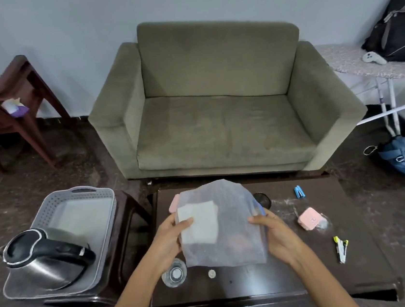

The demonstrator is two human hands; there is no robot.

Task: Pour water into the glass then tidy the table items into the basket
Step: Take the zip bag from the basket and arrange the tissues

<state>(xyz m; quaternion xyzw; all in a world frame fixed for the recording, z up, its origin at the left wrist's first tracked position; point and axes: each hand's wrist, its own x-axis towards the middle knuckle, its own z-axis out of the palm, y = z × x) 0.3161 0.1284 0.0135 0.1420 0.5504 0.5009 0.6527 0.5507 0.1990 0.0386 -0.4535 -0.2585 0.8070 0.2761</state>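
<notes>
Bag: translucent pouch, frame centre; likely light, floppy, slippery.
Grip: left hand, right hand fingers pinch its side edges.

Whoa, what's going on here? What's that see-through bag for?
A person holds a cloudy plastic bag over the dark table, gripping it with the left hand and the right hand. Something white sits inside it. The glass stands on the table, and the kettle lies in the grey basket beside it. A pink box and a yellow stapler are not yet tidied away.
</notes>
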